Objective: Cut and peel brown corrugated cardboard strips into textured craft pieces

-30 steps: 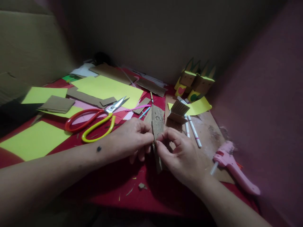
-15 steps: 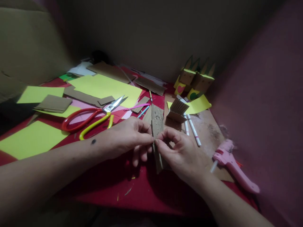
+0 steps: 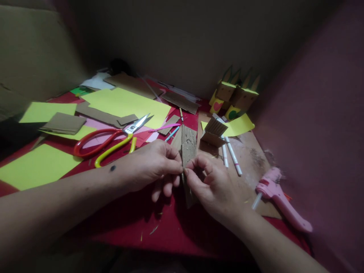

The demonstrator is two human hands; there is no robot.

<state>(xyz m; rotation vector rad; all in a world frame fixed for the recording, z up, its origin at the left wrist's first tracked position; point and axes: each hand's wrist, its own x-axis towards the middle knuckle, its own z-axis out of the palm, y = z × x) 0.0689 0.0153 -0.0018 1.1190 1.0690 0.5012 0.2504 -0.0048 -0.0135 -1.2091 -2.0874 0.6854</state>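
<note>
A narrow strip of brown corrugated cardboard (image 3: 189,142) stands lengthwise in front of me, its surface rough and ridged. My left hand (image 3: 160,163) pinches its left edge between thumb and forefinger, the other fingers curled below. From the other side my right hand (image 3: 212,180) pinches at the same spot, thumb and forefinger tips almost meeting the left ones. Whatever tiny bit lies between the fingertips is too small to make out. Just behind the right hand sits a folded cardboard piece (image 3: 213,133). Scissors (image 3: 113,144) with red and yellow handles lie left of the strip, blades open.
Yellow paper sheets (image 3: 127,104) and cardboard scraps (image 3: 66,123) cover the left of the red table (image 3: 136,231). At right, a pink glue gun (image 3: 280,199) rests by a cardboard mat (image 3: 250,151) with white markers (image 3: 233,156). Two cardboard figures (image 3: 236,94) stand at the back.
Both hands have shifted very slightly left along with their pinch on the cardboard strip. The scissors, glue gun and papers lie as before.
</note>
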